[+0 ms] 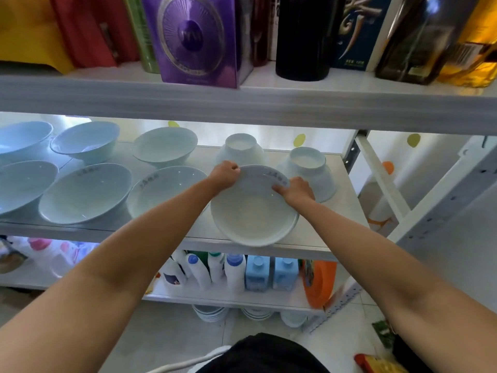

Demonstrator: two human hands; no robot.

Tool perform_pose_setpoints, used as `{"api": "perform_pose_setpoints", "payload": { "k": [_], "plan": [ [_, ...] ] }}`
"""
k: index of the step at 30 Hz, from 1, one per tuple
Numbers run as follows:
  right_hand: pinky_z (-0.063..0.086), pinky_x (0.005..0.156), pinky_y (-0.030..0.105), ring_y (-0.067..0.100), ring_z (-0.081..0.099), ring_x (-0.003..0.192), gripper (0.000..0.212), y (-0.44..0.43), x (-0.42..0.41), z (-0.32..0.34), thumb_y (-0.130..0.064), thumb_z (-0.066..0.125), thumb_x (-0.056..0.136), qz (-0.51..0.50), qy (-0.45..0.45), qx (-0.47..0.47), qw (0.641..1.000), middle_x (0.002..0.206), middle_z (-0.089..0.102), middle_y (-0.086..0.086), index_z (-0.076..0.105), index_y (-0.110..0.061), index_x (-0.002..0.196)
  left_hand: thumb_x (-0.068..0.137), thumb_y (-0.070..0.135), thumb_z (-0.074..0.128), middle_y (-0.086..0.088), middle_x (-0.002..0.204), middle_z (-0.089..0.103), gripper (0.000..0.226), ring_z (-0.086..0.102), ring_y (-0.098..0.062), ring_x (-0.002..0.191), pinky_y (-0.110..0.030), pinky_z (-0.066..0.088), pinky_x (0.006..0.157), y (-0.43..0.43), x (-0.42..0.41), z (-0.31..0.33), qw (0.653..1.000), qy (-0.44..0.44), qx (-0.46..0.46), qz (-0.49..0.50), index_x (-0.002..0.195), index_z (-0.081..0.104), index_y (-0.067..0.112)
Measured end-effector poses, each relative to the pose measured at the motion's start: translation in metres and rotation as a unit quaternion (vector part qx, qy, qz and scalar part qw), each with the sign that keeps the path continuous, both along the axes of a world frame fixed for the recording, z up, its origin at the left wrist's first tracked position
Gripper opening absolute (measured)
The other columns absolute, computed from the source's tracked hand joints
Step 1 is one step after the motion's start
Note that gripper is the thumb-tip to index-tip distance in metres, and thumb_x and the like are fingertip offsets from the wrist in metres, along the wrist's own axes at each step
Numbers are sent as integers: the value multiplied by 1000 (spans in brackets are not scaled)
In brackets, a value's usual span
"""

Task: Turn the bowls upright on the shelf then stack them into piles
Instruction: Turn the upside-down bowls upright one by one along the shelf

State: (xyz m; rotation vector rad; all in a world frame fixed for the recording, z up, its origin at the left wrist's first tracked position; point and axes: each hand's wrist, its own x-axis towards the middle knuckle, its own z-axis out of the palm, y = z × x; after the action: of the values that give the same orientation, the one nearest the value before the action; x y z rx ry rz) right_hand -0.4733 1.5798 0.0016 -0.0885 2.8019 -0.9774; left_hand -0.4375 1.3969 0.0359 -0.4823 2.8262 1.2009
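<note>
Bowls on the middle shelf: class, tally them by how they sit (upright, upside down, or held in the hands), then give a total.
Upright bowls: 6
Upside-down bowls: 2
Tilted bowl held by the left hand and right hand: 1
Total: 9

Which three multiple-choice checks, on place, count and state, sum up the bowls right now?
1. The held bowl is: A, at the front of the middle shelf; B, on the top shelf; C, on the floor.
2. Bowls upside down on that shelf: A, none; B, two; C, five.
3. Grips: A, both on the held bowl's rim; B, one idle; C, both idle.
Answers: A, it lies at the shelf's front edge. B, two upside-down bowls stand behind it. A, the left grip and right grip pinch its far rim.
</note>
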Motion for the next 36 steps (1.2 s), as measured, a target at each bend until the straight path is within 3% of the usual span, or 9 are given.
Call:
{"api": "perform_pose_setpoints", "payload": {
  "k": [4,7,11,14,17,21,26,31,36],
  "plan": [
    [48,84,40,33,62,99,50,-1,-11,-7,-47,58,88,9,-23,5,1000,110,64,16,59,-4,112,95,7,40,-20,119,60,31,54,-30,105,-32,42,94,-3,-3,-5,998,-22,-58,-30,116,60,-2],
    [45,81,38,35,60,98,51,1,-19,-10,-50,49,92,8,-28,2,1000,102,64,18,62,-1,101,95,11,44,-21,125,58,33,53,-34,116,-34,40,99,-8,-10,-10,991,-45,-106,-62,121,58,-2],
    [41,76,34,34,61,96,50,14,-25,1,-41,31,99,-54,105,55,991,101,67,18,63,-3,91,96,23,43,-19,127,58,37,53,-34,116,-36,41,99,-5,-23,-14,979,-60,-165,-105,122,58,0],
    [42,83,37,33,52,113,26,32,-35,9,-16,37,97,-66,205,123,969,123,55,17,55,-6,114,97,27,44,-16,138,51,42,47,-34,126,-38,36,106,7,-34,-16,970,-30,-198,-138,134,49,6],
    [35,102,41,30,37,131,47,48,-44,5,-9,40,94,2,130,193,973,145,38,10,37,-14,140,97,28,44,-18,140,48,44,45,-33,129,-40,35,108,26,-43,-19,954,-1,-229,-193,136,45,6],
    [33,103,41,27,35,133,54,55,-47,-7,-4,45,90,36,127,241,961,148,34,4,35,-19,142,98,30,43,-18,137,49,44,47,-34,126,-40,37,103,41,-52,-23,937,6,-246,-249,135,46,7],
    [36,95,39,28,43,121,37,56,-55,-6,-10,51,90,51,192,303,932,132,47,7,48,-17,127,99,36,38,-15,142,45,50,43,-32,131,-41,35,109,45,-62,-26,928,0,-245,-282,141,38,9],
    [37,94,38,28,44,117,26,55,-60,-4,-12,57,88,18,206,253,945,122,55,8,64,-14,113,100,36,35,-14,147,40,51,38,-30,136,-41,31,112,49,-70,-28,926,-4,-238,-294,143,35,8],
    [38,96,41,31,39,122,15,56,-67,-3,-11,70,80,-33,145,111,983,117,57,10,66,-7,94,101,35,32,-15,145,43,49,41,-30,133,-40,33,110,48,-76,-34,925,-24,-233,-298,141,39,7]
  ]
}}
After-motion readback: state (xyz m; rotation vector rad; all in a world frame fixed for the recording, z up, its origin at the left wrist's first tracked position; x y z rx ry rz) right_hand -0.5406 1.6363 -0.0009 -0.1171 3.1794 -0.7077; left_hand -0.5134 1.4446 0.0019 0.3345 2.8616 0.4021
